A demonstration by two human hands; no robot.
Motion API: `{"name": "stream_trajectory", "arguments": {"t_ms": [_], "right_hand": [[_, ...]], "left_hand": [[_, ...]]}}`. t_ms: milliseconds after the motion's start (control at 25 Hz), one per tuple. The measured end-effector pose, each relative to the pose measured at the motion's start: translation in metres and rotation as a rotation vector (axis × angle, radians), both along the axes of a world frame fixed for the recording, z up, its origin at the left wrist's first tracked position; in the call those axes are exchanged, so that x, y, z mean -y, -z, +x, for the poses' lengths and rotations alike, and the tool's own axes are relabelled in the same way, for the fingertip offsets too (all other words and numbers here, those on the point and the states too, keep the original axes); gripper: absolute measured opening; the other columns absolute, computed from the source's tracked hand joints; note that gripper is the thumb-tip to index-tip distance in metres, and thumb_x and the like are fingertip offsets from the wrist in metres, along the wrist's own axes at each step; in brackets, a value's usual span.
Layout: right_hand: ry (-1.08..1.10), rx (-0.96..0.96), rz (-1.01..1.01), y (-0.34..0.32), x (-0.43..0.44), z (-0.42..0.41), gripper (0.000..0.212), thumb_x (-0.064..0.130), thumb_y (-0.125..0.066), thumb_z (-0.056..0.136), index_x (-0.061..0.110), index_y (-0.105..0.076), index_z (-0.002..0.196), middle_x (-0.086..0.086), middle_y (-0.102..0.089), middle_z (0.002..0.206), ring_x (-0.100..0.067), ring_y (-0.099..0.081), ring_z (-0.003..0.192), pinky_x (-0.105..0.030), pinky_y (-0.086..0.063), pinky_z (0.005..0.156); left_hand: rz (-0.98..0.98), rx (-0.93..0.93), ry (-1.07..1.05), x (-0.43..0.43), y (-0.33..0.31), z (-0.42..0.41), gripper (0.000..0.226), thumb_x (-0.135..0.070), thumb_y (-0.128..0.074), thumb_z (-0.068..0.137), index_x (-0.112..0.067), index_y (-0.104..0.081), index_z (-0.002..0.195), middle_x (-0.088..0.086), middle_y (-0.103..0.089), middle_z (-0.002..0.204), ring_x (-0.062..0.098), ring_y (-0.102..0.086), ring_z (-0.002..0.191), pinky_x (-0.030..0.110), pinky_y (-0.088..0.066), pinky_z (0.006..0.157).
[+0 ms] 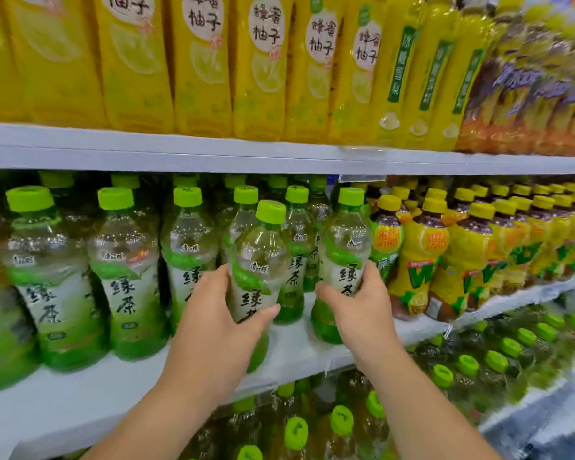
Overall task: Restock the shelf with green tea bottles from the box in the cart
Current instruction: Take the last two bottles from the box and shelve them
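Head view, then: what do the hands have?

Each holds one bottle. The left hand is wrapped round the lower body of a green tea bottle, thumb across the label and fingers behind it. The right hand grips a second green tea bottle low on its label in the same way.

Where are those two against the middle shelf?

Both are over its front part. The left one leans a little, its base close to the shelf's front edge; I cannot tell whether it touches the board. The right one is upright with its base down at the shelf surface.

What else stands on that shelf?

A row of green tea bottles with light green caps fills it to the left of the held pair and behind them. At the shelf's right end stand yellow lemon tea bottles with yellow caps, just beside the right-hand bottle.

And above and below it?

Above the middle shelf, tall yellow honey pomelo bottles line the upper board. Below it, green-capped bottles show from the top, blurred.
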State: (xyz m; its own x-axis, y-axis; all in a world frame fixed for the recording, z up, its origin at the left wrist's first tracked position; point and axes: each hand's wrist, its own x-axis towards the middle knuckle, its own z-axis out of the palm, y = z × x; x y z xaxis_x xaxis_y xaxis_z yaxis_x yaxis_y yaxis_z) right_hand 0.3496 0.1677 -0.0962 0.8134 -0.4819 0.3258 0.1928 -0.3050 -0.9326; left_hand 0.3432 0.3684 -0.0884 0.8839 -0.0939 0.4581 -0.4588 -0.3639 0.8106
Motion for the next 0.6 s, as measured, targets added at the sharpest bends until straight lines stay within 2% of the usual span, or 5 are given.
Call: {"name": "stream_trajectory", "arguments": {"t_ms": [200, 280, 400, 480, 600], "right_hand": [[-0.039, 0.061, -0.087, 0.023, 0.007, 0.007, 0.056, 0.025, -0.078, 0.083, 0.028, -0.045, 0.127, 0.021, -0.062, 0.109, 0.014, -0.060, 0.091, -0.010, -0.049, 0.075], [-0.029, 0.075, -0.120, 0.031, 0.007, 0.007, 0.053, 0.033, -0.076, 0.084, 0.026, -0.044, 0.126, 0.017, -0.061, 0.109, 0.008, -0.061, 0.096, -0.016, -0.052, 0.079], [0.073, 0.051, -0.332, 0.057, 0.005, 0.001, 0.048, 0.047, -0.064, 0.088, 0.027, -0.045, 0.128, 0.009, -0.048, 0.117, -0.009, -0.046, 0.111, -0.035, -0.045, 0.097], [0.079, 0.070, -0.454, 0.074, 0.005, -0.007, 0.049, 0.051, -0.058, 0.088, 0.032, -0.043, 0.130, 0.017, -0.040, 0.115, -0.005, -0.039, 0.111, -0.033, -0.040, 0.098], [0.055, 0.044, -0.383, 0.078, 0.010, -0.006, 0.062, 0.054, -0.064, 0.086, 0.027, -0.039, 0.136, 0.016, -0.048, 0.122, -0.006, -0.048, 0.114, -0.030, -0.044, 0.097]], "left_hand": [[-0.009, 0.104, -0.066, 0.006, 0.022, 0.000, 0.052, -0.060, -0.074, 0.075, -0.047, -0.050, 0.120, -0.038, -0.052, 0.116, -0.014, -0.048, 0.112, 0.020, -0.045, 0.090], [0.016, 0.159, -0.095, 0.009, 0.029, -0.003, 0.060, -0.059, -0.074, 0.074, -0.051, -0.039, 0.122, -0.053, -0.038, 0.107, -0.033, -0.035, 0.106, 0.009, -0.035, 0.084], [0.007, 0.116, -0.091, 0.006, 0.050, -0.001, 0.078, -0.053, -0.077, 0.074, -0.034, -0.044, 0.142, -0.030, -0.046, 0.114, -0.017, -0.044, 0.106, 0.013, -0.037, 0.083], [0.012, 0.072, -0.060, 0.003, 0.059, -0.003, 0.086, -0.052, -0.079, 0.073, -0.032, -0.041, 0.147, -0.020, -0.049, 0.115, -0.008, -0.048, 0.105, 0.013, -0.039, 0.080], [0.021, 0.092, -0.036, -0.001, 0.064, 0.003, 0.088, -0.054, -0.078, 0.073, -0.033, -0.039, 0.149, -0.019, -0.050, 0.116, -0.007, -0.049, 0.107, 0.015, -0.042, 0.083]]}}
